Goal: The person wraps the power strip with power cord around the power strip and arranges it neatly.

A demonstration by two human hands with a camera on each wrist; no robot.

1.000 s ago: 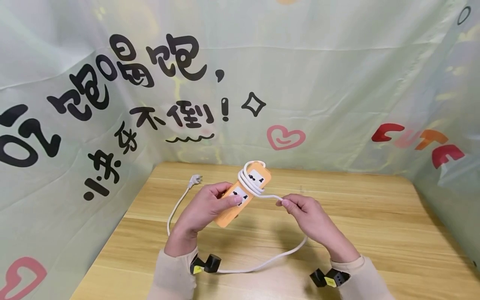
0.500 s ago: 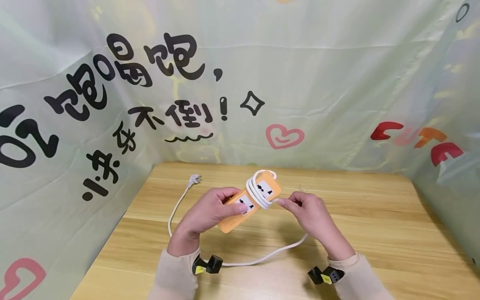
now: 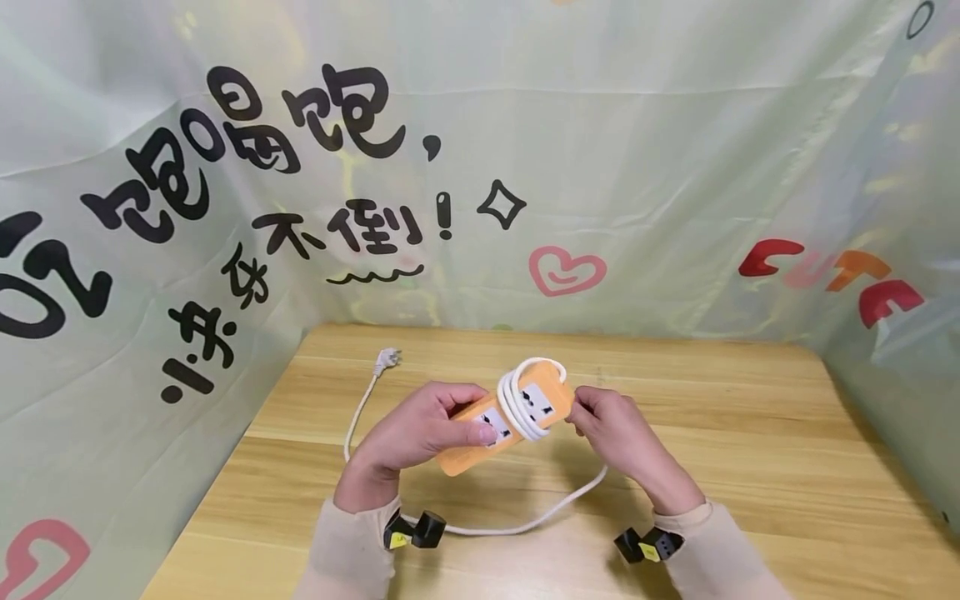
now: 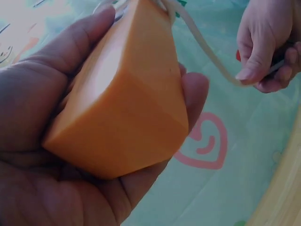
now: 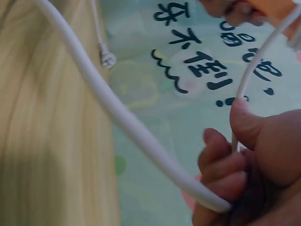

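Note:
An orange power strip [image 3: 468, 458] with white socket panels is gripped by my left hand [image 3: 423, 425], thumb on top across a socket. White cord [image 3: 522, 408] is wound in several turns around the strip's far half. My right hand [image 3: 618, 429] pinches the cord beside the strip's right end; in the right wrist view the cord [image 5: 249, 70] runs taut from thumb and fingers up to the strip. The left wrist view shows the strip's orange end [image 4: 136, 127] between thumb and fingers. From the right hand the loose cord [image 3: 517, 531] hangs down and curves left beneath the left wrist.
The cord's white plug [image 3: 387, 359] lies at the back left of the wooden table [image 3: 720, 433]. A printed fabric backdrop [image 3: 660, 183] stands around the table's back and sides. Each wrist wears a small black camera [image 3: 429, 529].
The strip has shifted right and down and tilted closer to horizontal. My right hand has come round closer to its far end, and the stretch of cord between them no longer shows from the head.

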